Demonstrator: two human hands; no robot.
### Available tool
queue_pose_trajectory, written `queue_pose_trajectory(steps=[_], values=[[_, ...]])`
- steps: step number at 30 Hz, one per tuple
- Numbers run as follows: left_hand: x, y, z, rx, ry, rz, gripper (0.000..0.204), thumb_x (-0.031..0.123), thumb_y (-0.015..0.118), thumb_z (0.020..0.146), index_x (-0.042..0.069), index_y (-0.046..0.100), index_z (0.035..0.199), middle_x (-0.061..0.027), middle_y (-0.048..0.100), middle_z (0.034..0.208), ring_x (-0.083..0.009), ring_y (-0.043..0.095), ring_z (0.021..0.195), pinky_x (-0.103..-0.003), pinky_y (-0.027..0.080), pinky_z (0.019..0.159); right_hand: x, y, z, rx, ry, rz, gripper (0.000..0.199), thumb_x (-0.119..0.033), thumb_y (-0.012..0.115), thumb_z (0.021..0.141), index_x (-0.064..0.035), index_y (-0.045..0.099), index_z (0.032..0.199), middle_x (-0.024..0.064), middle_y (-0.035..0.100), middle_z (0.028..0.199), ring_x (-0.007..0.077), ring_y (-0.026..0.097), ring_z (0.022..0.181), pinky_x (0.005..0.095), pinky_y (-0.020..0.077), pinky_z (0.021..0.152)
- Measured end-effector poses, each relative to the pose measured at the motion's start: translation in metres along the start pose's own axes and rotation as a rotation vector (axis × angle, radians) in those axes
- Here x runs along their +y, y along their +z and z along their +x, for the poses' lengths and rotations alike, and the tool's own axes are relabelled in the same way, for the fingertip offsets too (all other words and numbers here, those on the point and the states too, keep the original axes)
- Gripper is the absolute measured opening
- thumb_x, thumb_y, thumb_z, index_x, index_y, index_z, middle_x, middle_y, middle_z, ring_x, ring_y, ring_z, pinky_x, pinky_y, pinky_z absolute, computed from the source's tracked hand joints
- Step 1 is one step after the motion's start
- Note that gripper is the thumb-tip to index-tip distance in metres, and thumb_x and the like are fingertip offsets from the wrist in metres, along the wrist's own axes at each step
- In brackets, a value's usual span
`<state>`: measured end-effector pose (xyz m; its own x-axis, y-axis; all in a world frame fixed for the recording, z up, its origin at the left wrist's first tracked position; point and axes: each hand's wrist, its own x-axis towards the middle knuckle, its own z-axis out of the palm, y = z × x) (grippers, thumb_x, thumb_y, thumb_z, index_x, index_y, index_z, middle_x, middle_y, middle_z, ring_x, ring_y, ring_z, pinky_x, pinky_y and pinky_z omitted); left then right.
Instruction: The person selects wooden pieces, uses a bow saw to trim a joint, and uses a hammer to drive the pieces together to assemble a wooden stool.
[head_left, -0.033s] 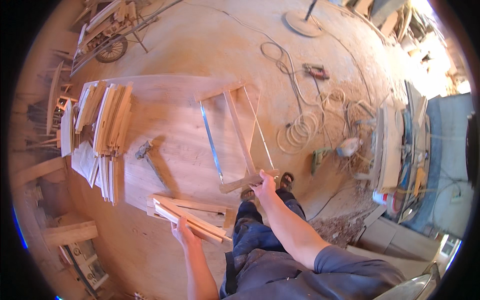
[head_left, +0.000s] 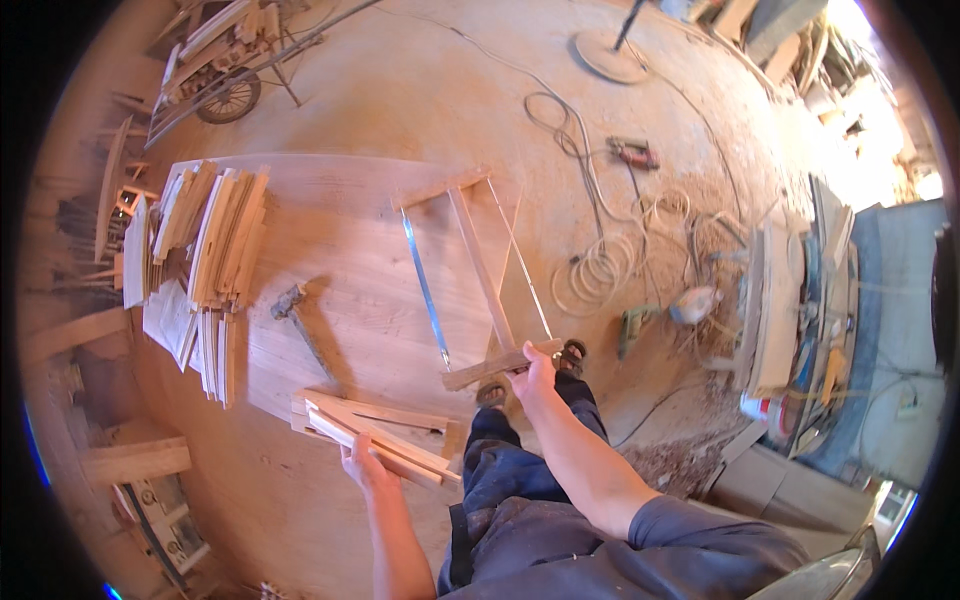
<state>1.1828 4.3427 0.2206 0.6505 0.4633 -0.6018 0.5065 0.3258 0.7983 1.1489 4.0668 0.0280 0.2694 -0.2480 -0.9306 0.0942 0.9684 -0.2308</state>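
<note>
My right hand (head_left: pixel 533 376) is closed around the near wooden end bar of a frame saw (head_left: pixel 477 254). The saw has a thin blade along its left side, a wooden bar down the middle and a taut cord or wire on the right. It extends away from me over a wide wooden board (head_left: pixel 330 215). Lower left, my left hand (head_left: pixel 369 464) grips a few pale wooden strips (head_left: pixel 385 447) at the board's near edge. Beside them lie other wood pieces (head_left: pixel 400 417). A hammer (head_left: pixel 303 325) rests on the board, left of the saw.
Stacked wooden strips (head_left: pixel 225 240) cover the board's left end. Coiled cable (head_left: pixel 597 270), a red power tool (head_left: pixel 634 152) and a green power tool (head_left: pixel 634 325) lie on the dusty floor to the right. Leaning planks (head_left: pixel 775 310) stand farther right; a wheeled cart (head_left: pixel 230 95) is far left.
Very little differs. The saw in my right hand sits slightly farther right in the picture, and the view itself has shifted a touch. Both hands keep their hold.
</note>
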Motion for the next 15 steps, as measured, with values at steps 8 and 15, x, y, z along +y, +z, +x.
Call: queue_pose_trajectory(steps=[8, 15], values=[[-0.003, 0.086, -0.033, 0.259, -0.078, -0.542, 0.06, 0.012, 0.062, 0.078, 0.002, 0.046, 0.135, -0.0135, 0.054, 0.121, -0.0297, 0.056, 0.112, -0.047, 0.05, 0.098, -0.241, 0.159, -0.034, -0.264, -0.353, -0.416, 0.025, -0.004, 0.068, 0.082, -0.005, 0.059, 0.105, 0.0094, 0.063, 0.094, 0.0262, 0.064, 0.082, 0.0449, 0.0579, 0.066], [-0.056, 0.123, -0.018, 0.476, -0.07, -0.701, 0.056, 0.017, 0.062, 0.079, 0.005, 0.046, 0.131, -0.0124, 0.052, 0.125, -0.0289, 0.051, 0.12, -0.053, 0.042, 0.105, -0.387, 0.416, -0.112, -0.49, -0.81, -0.952, 0.018, -0.012, 0.074, 0.069, -0.0054, 0.06, 0.078, 0.0041, 0.057, 0.069, 0.0184, 0.057, 0.056, 0.0336, 0.0473, 0.048]])
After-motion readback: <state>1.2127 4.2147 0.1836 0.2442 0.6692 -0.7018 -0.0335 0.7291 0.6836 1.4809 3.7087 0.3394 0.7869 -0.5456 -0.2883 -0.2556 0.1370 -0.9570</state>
